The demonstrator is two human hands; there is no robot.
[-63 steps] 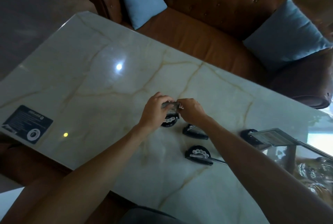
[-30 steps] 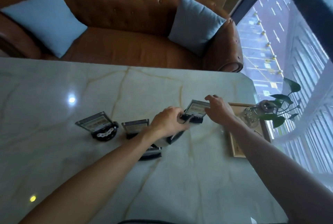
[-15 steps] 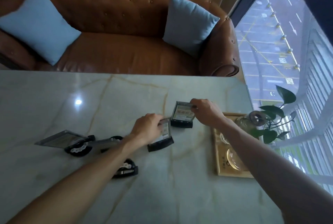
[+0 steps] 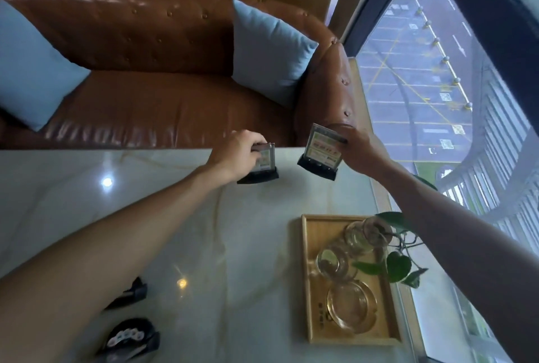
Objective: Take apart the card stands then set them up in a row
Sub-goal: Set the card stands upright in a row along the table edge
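Note:
Two card stands with black bases and clear card panels are near the far edge of the marble table (image 4: 204, 231). My left hand (image 4: 237, 152) grips the top of the left card stand (image 4: 262, 168), whose base rests on the table. My right hand (image 4: 357, 148) holds the right card stand (image 4: 322, 152) by its panel's upper right edge; this stand is tilted and seems slightly lifted. Two more black stand bases lie close to me at the lower left: one (image 4: 129, 294) partly behind my left forearm, another (image 4: 129, 339) showing a white chain pattern.
A wooden tray (image 4: 307, 281) with glass jars, a glass ashtray and a leafy plant (image 4: 398, 263) sits at the table's right side. A brown leather sofa (image 4: 151, 105) with blue cushions stands beyond the far edge. A large window runs along the right.
Both hands have carried their card stands from the table's middle toward the far edge. My view has tipped, so the other stand bases now sit at the lower left.

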